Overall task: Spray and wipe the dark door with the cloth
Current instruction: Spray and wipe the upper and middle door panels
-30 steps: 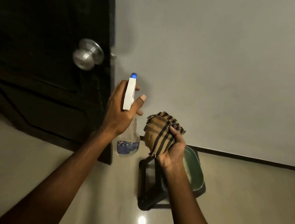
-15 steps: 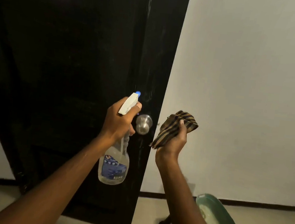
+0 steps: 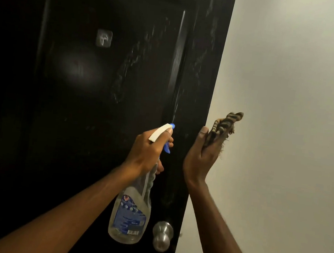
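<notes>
The door filling the left of the frame is dark and glossy, with wood grain and wet streaks near its right edge. The knob at lower centre is dull brushed metal. The bottle is clear plastic, the cloth woven and frayed, the wall smooth and matt.
</notes>
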